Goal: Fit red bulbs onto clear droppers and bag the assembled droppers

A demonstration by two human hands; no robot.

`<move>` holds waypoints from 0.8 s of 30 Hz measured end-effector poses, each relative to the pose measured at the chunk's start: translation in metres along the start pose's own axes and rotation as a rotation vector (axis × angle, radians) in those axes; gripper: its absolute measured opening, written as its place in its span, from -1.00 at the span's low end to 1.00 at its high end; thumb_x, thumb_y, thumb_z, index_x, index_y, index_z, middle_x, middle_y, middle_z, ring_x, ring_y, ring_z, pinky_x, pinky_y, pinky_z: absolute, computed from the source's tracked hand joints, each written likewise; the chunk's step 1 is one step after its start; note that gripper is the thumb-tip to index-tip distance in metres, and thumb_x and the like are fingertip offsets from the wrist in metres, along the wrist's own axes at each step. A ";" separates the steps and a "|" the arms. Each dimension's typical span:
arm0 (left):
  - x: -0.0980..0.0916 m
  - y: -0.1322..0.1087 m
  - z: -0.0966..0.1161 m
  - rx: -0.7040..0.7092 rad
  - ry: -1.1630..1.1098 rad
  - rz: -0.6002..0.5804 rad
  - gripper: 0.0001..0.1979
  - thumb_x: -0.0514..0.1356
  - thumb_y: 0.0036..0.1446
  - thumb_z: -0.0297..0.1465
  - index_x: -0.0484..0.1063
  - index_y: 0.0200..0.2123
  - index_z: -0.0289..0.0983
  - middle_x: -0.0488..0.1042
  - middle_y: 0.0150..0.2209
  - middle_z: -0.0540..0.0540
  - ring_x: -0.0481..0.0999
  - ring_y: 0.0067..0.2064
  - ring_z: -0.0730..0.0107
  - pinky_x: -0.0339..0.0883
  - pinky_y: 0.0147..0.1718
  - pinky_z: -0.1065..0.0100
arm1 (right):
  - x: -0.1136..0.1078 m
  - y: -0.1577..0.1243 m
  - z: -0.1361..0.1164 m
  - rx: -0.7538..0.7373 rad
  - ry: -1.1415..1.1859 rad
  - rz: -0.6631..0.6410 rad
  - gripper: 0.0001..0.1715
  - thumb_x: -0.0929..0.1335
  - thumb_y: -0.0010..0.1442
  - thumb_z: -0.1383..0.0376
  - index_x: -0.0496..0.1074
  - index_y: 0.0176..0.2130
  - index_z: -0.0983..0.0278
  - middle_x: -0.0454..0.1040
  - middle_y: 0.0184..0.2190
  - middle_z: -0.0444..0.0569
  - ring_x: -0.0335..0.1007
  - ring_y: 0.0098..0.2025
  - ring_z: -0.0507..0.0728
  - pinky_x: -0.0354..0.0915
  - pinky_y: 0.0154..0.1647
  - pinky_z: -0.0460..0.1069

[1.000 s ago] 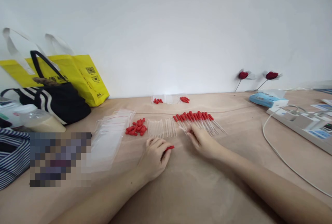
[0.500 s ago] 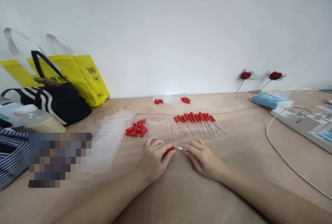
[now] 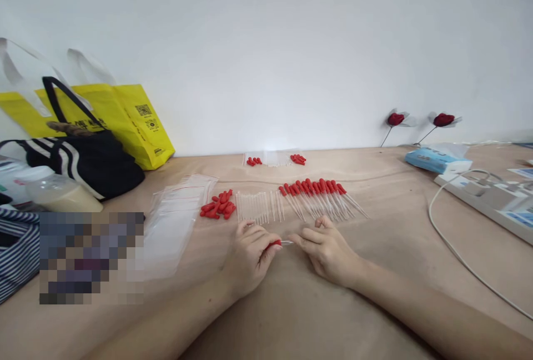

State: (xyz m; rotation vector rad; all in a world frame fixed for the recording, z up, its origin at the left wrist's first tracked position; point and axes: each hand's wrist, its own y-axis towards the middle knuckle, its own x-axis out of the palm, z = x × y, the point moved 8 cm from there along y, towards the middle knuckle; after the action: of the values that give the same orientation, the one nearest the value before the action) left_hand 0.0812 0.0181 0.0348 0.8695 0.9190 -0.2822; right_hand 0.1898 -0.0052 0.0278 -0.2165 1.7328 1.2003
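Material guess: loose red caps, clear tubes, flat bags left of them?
Red caps: matte, opaque, likely soft rubber or silicone; one sits pinched in the left hand. Clear tubes: see-through, thin, straight, glass or rigid plastic, cannot tell which. Flat bags: glossy transparent plastic film with a red line along one end.

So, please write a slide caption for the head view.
Left hand holds a red bulb on a clear tube, right hand pinches its tip, droppers behind.

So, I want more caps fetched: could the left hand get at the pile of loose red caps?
Likely yes: the pile of red caps lies just beyond the left hand, with bare table between. But that hand is pinching a red cap.
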 end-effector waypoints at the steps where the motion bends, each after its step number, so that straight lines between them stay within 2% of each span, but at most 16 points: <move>1: 0.001 0.000 0.002 0.019 0.012 -0.018 -0.86 0.03 0.13 -0.43 0.37 -0.40 -0.22 0.48 -0.48 0.05 0.41 -0.39 0.44 0.01 -0.06 0.18 | -0.002 0.000 -0.001 -0.024 -0.031 0.006 -0.61 0.11 0.11 0.53 0.35 -0.15 0.34 0.31 -0.55 -0.11 0.14 -0.52 0.02 -0.04 -0.35 0.01; 4: 0.005 -0.001 0.010 0.079 0.038 -0.061 -0.86 0.02 0.12 -0.44 0.36 -0.40 -0.24 0.47 -0.48 0.04 0.40 -0.39 0.44 0.02 -0.04 0.18 | -0.004 0.000 -0.004 -0.042 -0.067 0.010 -0.67 0.12 0.10 0.52 0.38 -0.28 0.35 0.29 -0.58 -0.13 0.12 -0.54 0.01 -0.09 -0.38 0.00; 7: 0.005 -0.002 0.015 0.127 0.047 -0.053 -0.86 0.01 0.12 -0.43 0.35 -0.41 -0.25 0.46 -0.49 0.02 0.40 -0.39 0.44 0.02 -0.02 0.19 | -0.004 -0.001 -0.006 -0.013 -0.031 0.015 -0.69 0.12 0.08 0.52 0.38 -0.33 0.35 0.29 -0.58 -0.13 0.10 -0.55 -0.01 -0.11 -0.40 0.00; 11: 0.004 -0.003 0.019 0.162 0.048 -0.039 -0.87 0.01 0.11 -0.43 0.34 -0.42 -0.25 0.46 -0.50 0.03 0.40 -0.39 0.44 0.01 -0.02 0.18 | 0.000 -0.001 -0.009 0.019 0.006 -0.001 -0.70 0.13 0.07 0.51 0.38 -0.34 0.33 0.29 -0.59 -0.14 0.07 -0.56 -0.01 -0.12 -0.39 -0.01; 16: 0.004 -0.003 0.018 0.165 0.034 -0.011 -0.86 0.01 0.11 -0.43 0.34 -0.43 -0.25 0.44 -0.53 0.05 0.40 -0.42 0.46 0.00 -0.03 0.19 | 0.001 0.002 -0.009 0.030 0.062 0.038 -0.72 0.13 0.10 0.48 0.37 -0.33 0.32 0.30 -0.59 -0.14 0.07 -0.55 -0.01 -0.13 -0.39 -0.01; 24: -0.002 0.000 0.009 0.111 -0.028 0.027 -0.89 0.08 0.09 -0.45 0.39 -0.32 -0.20 0.50 -0.47 0.07 0.44 -0.39 0.47 0.01 -0.08 0.22 | 0.002 0.004 0.002 0.099 0.108 0.013 -0.78 0.17 0.21 0.36 0.37 -0.25 0.29 0.40 -0.49 -0.10 0.20 -0.44 0.02 -0.08 -0.34 -0.01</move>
State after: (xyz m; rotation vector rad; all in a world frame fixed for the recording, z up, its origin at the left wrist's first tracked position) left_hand 0.0852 0.0109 0.0386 0.9773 0.8711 -0.3232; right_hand 0.1878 -0.0013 0.0289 -0.2139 1.8854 1.1264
